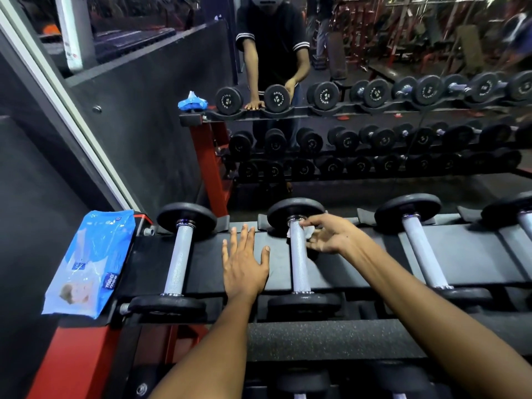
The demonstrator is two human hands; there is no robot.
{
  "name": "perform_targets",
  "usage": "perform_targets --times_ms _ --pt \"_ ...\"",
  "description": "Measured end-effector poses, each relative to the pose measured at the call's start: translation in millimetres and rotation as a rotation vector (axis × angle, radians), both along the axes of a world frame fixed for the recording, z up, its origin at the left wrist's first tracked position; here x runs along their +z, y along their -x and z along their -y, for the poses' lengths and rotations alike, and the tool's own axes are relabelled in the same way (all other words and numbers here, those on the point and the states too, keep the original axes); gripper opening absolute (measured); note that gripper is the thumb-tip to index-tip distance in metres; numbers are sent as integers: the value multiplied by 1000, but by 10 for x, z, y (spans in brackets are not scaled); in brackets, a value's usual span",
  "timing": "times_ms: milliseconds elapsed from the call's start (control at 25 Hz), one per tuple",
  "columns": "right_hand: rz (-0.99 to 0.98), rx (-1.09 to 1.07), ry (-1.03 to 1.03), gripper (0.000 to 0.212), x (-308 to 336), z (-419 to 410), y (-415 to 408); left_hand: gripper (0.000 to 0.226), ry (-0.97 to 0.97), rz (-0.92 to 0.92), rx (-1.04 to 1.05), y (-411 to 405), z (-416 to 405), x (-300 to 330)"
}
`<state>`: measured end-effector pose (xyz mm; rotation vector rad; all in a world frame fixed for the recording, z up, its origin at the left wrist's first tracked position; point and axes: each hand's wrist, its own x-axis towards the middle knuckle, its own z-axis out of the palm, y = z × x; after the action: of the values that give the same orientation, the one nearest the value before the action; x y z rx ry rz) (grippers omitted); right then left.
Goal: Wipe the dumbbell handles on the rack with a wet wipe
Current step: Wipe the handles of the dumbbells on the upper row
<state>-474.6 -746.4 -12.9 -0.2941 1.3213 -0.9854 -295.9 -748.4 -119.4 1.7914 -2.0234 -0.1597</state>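
Against the knurled steel handle (299, 254), right hand (328, 237) pinches crumpled wipe (308, 232).

The rack (339, 272) in front of me had a black top shelf on a red frame. Four dumbbells lay across this shelf side by side, each with its silver handle pointing away from me: the first dumbbell (180, 257) at the left end, the second dumbbell (299, 254), the third dumbbell (423, 249) and a fourth dumbbell (524, 223) cut by the picture edge. My left hand (244, 263) rested flat on the shelf between the first two. A blue pack of wipes (89, 263) lay on the left end of the rack, beside the first dumbbell.
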Motion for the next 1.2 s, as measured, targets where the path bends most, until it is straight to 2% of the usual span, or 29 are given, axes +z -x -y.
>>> perform_targets --times_ms 80,160,200,240,320,400,440,480,560,640,720,800,880,1000,1120,1200 --pt "-47 -48 49 7 -87 -64 96 63 6 7 -4 8 4 -2" --pt "-117 -132 196 9 -92 -136 151 62 6 4 -5 5 -1 -15" --pt "-219 -109 308 13 -59 -167 130 62 6 7 -4 0 4 -16" --pt "-388 -44 461 18 -25 -184 78 63 4 12 -3 -3 8 -14" --pt "-935 186 921 24 65 -141 -34 68 9 22 0 -3 6 -10" --pt "-1439 632 1394 24 19 9 37 65 9 16 -1 -4 -6 -16" --pt "-1671 834 1585 34 -66 116 199 63 5 6 -3 -4 -7 -10" --pt "-1854 987 1721 41 -139 195 403 62 5 -4 -3 -3 -6 -5" --pt "-2072 1096 1766 41 -247 209 729 62 16 -5 1 0 3 -9" --pt "-2154 1076 1718 46 -333 187 684 63 26 5 7 -1 22 -25" --pt "-2057 1294 1597 40 -335 228 329 63 24 11 8 -2 22 -30" --pt "-1990 1427 1589 32 -210 307 190 64 21 9 8 0 21 -32" --pt "-2017 1293 1687 36 -198 292 445 63 24 -1 5 3 15 -29" --pt "-2008 1083 1678 48 -364 153 796 62 40 -27 9 3 24 -34" --pt "-1962 1199 1648 44 -345 264 482 62 31 -2 8 -2 11 -32" --pt "-1930 1226 1750 40 -228 366 341 63 16 4 8 -10 14 -30"
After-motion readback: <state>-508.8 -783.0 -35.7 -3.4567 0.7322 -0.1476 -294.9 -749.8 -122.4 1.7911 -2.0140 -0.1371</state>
